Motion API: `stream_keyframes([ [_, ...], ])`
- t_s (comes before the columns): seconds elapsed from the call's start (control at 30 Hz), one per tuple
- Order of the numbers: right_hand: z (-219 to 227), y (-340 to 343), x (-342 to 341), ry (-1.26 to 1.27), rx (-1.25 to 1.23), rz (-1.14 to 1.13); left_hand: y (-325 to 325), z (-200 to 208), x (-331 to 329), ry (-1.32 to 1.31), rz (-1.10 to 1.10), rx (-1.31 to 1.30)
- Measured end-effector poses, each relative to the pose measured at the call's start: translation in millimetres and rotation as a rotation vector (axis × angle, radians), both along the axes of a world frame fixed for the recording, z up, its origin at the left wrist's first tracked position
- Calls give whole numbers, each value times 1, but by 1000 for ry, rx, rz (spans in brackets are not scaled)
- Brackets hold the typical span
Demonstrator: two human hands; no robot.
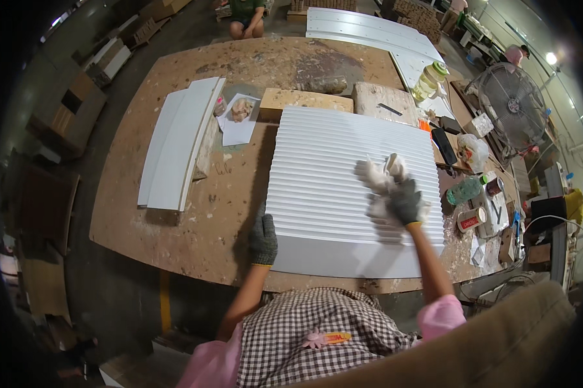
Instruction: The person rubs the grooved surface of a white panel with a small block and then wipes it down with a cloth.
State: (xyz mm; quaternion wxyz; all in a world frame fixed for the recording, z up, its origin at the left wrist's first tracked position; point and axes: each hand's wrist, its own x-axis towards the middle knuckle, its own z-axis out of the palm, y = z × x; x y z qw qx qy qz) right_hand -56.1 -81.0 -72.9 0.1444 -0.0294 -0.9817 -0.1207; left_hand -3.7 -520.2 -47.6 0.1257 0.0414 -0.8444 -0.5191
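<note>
A white panel with ridged slats (pixel 330 174) lies on the worktable in front of me, its flat border strip toward me. My left hand (pixel 264 240), in a dark grey knit glove, rests at the panel's near left edge; its fingers point away from me and look stretched out along the edge. On the right part of the slats, my right hand (pixel 405 202), gloved the same way, is closed on a white rag (pixel 395 169). Hand and rag are smeared by motion, and the rag touches the ridged surface.
Two white boards (pixel 175 145) lie propped at left, near a crumpled cloth (pixel 242 109) on paper. Wooden blocks (pixel 304 101) sit behind the panel. Bottles (pixel 465 191), a cup (pixel 471 220), a phone (pixel 443 145) and a fan (pixel 513 107) crowd the right. A person (pixel 246 16) sits beyond the table (pixel 130 213).
</note>
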Motion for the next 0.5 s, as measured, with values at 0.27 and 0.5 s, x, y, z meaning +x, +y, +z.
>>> stream_keyframes([
  [0.27,101,-380,-71,-412,-497,709,-44,-82,20,379,137,-1006],
  [0.5,113,-325,-77,125,-637,754,-32,-55,6,-53,160,-163],
])
